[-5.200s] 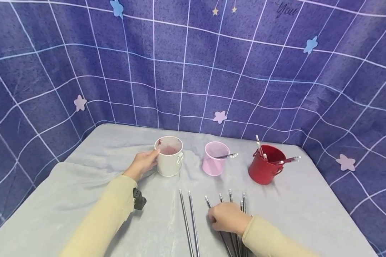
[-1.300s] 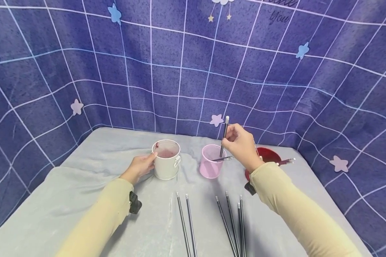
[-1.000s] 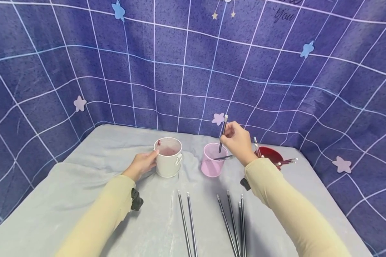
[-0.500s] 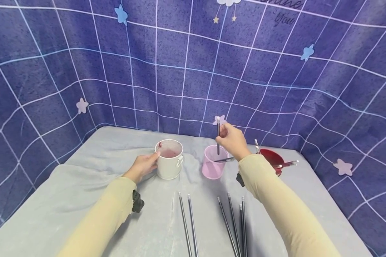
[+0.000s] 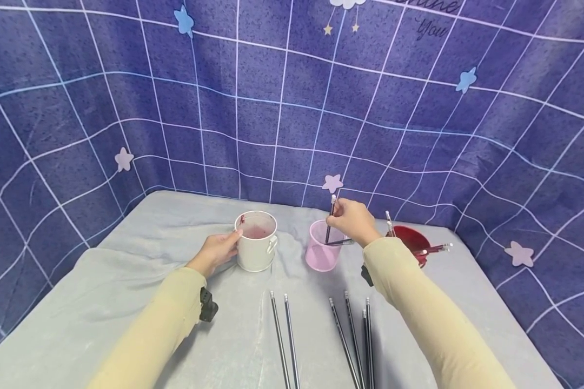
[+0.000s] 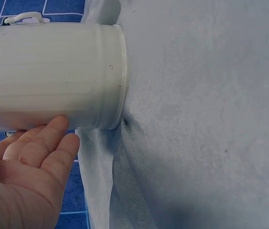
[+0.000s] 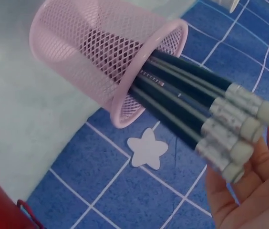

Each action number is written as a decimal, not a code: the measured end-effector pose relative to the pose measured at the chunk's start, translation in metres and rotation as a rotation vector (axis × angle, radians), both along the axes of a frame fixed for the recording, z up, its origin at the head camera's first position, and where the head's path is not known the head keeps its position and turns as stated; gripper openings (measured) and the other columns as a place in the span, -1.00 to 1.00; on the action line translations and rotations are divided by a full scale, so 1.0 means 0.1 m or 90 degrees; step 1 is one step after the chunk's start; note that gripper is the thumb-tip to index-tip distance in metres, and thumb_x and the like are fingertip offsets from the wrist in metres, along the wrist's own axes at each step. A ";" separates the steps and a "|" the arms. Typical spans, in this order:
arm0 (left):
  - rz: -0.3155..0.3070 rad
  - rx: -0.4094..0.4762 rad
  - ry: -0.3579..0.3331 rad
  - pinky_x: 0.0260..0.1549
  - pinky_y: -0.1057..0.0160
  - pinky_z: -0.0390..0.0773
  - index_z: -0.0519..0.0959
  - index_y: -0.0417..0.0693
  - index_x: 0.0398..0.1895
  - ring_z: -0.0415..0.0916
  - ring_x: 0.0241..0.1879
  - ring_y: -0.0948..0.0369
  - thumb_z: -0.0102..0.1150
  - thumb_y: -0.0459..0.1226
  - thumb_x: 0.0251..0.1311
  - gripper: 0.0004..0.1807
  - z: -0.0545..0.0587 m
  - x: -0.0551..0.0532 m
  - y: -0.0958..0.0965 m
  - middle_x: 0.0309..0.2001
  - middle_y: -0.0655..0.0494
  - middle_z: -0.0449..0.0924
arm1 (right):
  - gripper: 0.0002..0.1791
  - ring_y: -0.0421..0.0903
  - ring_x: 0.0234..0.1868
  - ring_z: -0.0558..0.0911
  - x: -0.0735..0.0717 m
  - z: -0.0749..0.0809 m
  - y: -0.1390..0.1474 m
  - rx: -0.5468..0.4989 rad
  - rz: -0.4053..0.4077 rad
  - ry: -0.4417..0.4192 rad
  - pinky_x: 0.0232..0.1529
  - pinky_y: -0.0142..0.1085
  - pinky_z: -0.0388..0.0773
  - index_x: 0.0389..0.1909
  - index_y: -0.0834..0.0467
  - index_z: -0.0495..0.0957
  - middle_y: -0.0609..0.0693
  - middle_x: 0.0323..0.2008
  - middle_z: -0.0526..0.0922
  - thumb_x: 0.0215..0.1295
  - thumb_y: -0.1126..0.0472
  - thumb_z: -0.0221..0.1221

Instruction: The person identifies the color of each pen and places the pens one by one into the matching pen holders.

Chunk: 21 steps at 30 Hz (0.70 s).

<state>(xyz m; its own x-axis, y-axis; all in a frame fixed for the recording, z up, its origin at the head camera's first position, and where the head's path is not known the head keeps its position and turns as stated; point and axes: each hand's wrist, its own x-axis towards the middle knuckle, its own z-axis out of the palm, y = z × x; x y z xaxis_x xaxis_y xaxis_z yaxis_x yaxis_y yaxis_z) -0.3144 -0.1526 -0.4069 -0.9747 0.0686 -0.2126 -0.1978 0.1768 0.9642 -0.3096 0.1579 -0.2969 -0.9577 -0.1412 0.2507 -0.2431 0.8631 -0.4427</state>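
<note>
My right hand (image 5: 354, 220) pinches a dark pencil (image 5: 332, 207) near its eraser end, with the eraser up and the lower end inside the pink mesh pencil cup (image 5: 320, 256). Several other dark pencils (image 7: 172, 100) lean in that cup, their white erasers close to my right fingers in the right wrist view. My left hand (image 5: 216, 251) rests against the left side of a white bucket (image 5: 255, 254). In the left wrist view its fingers (image 6: 41, 143) look fairly straight, with fingertips touching the bucket's wall; the thumb is hidden there.
A red bucket (image 5: 410, 236) holding several pencils stands at the right, partly behind my right arm. Two pencils (image 5: 283, 340) lie on the grey cloth (image 5: 224, 346) at the middle front. Several more pencils (image 5: 352, 337) lie right of them. A blue gridded curtain (image 5: 282, 124) hangs behind.
From the pencils on the cloth, my right hand has come up to the pink cup with a pencil, shifted left, then lowered it into the cup. My left hand stays at the white bucket.
</note>
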 end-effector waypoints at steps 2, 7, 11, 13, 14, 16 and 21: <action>0.000 0.000 0.002 0.32 -0.03 0.20 0.17 -0.51 0.32 0.23 0.29 -0.13 -0.15 -0.03 0.46 -0.31 0.00 0.00 0.01 0.31 -0.37 0.18 | -0.84 -0.01 -0.34 0.61 0.01 -0.01 0.04 0.021 -0.005 -0.009 -0.40 -0.18 0.54 -0.43 0.13 0.56 -0.01 -0.40 0.68 -0.01 0.12 0.22; -0.006 0.003 0.005 0.32 -0.05 0.20 0.14 -0.54 0.32 0.22 0.28 -0.16 -0.15 -0.04 0.46 -0.30 0.01 0.02 0.01 0.30 -0.40 0.16 | -0.79 -0.01 -0.32 0.64 0.03 -0.05 0.16 0.049 -0.003 -0.044 -0.33 -0.18 0.59 -0.34 0.18 0.65 0.03 -0.36 0.72 0.04 0.13 0.24; -0.006 0.001 0.004 0.31 -0.04 0.21 0.12 -0.52 0.34 0.22 0.28 -0.17 -0.15 -0.04 0.46 -0.29 0.02 0.03 0.00 0.31 -0.41 0.15 | -0.77 -0.02 -0.35 0.58 0.04 -0.10 0.25 0.036 -0.003 -0.073 -0.35 -0.22 0.53 -0.30 0.19 0.66 0.06 -0.34 0.70 0.03 0.17 0.24; -0.008 -0.001 0.003 0.32 -0.03 0.21 0.11 -0.51 0.35 0.22 0.28 -0.17 -0.15 -0.04 0.46 -0.30 0.02 0.03 0.00 0.31 -0.41 0.15 | -0.78 -0.03 -0.35 0.55 0.04 -0.13 0.28 0.027 0.003 -0.078 -0.35 -0.23 0.50 -0.30 0.20 0.66 0.07 -0.33 0.69 0.03 0.18 0.23; -0.008 -0.003 0.004 0.32 -0.03 0.20 0.11 -0.51 0.35 0.22 0.29 -0.16 -0.16 -0.04 0.47 -0.30 0.02 0.03 0.00 0.31 -0.41 0.16 | -0.78 -0.03 -0.36 0.54 0.04 -0.15 0.29 0.025 0.009 -0.076 -0.36 -0.24 0.49 -0.31 0.20 0.66 0.07 -0.32 0.69 0.03 0.19 0.23; -0.009 -0.003 0.004 0.33 -0.04 0.19 0.12 -0.50 0.35 0.22 0.29 -0.16 -0.16 -0.03 0.47 -0.30 0.02 0.03 0.01 0.31 -0.40 0.16 | -0.80 -0.04 -0.38 0.53 0.03 -0.18 0.31 0.015 0.026 -0.069 -0.37 -0.27 0.48 -0.33 0.21 0.67 0.07 -0.33 0.69 0.04 0.20 0.22; -0.007 -0.001 0.002 0.33 -0.03 0.18 0.12 -0.49 0.35 0.21 0.29 -0.15 -0.15 -0.02 0.46 -0.30 0.03 0.04 0.01 0.31 -0.39 0.15 | -0.85 -0.07 -0.42 0.54 0.05 -0.22 0.34 -0.031 0.058 -0.049 -0.40 -0.32 0.49 -0.39 0.24 0.65 0.04 -0.42 0.68 0.03 0.24 0.21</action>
<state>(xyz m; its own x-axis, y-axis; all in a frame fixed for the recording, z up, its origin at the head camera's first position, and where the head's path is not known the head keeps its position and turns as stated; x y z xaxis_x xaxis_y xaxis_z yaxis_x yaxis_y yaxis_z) -0.3109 -0.1511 -0.4042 -0.9744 0.0796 -0.2103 -0.1933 0.1806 0.9644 -0.3045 0.1922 -0.3189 -0.9583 -0.2176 0.1855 -0.2828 0.8163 -0.5036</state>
